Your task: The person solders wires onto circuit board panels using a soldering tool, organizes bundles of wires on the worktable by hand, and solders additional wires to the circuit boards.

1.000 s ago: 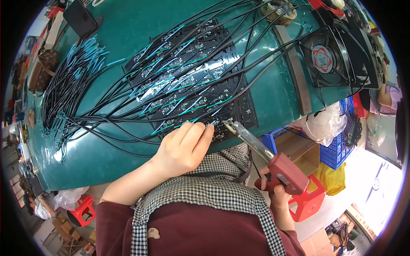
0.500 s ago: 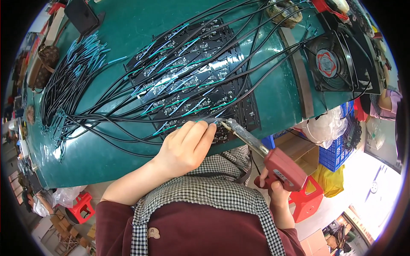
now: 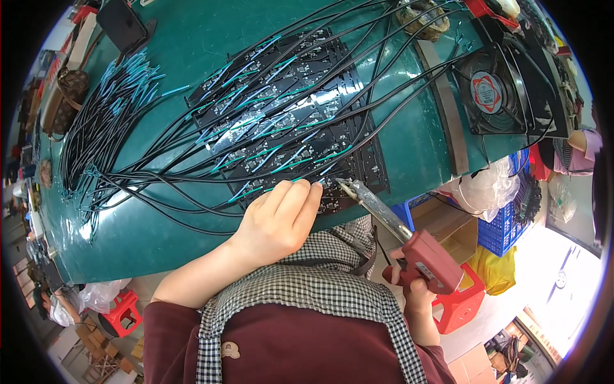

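Note:
Several black circuit boards (image 3: 300,153) lie side by side on the green table, with black cables across them whose thin blue and green wire ends rest on the boards. My left hand (image 3: 279,216) is closed at the near edge of the boards, fingers pinched on a cable's wire end, mostly hidden by the fingers. In my right hand (image 3: 414,288) is a dark red soldering gun (image 3: 430,261), gripped by its handle. Its metal tip points up and left, just right of my left fingertips and a little apart from them, over the nearest board.
A thick bundle of black cables (image 3: 96,141) with blue ends lies at the left. At the right stand a dark metal bar (image 3: 449,121) and a black fan (image 3: 491,93). A phone-like black device (image 3: 121,25) is at the far left. Below the table's right edge sits a cardboard box (image 3: 448,224).
The soldering gun has drawn back slightly to the right, its tip now away from my left fingertips. My left hand has hardly moved.

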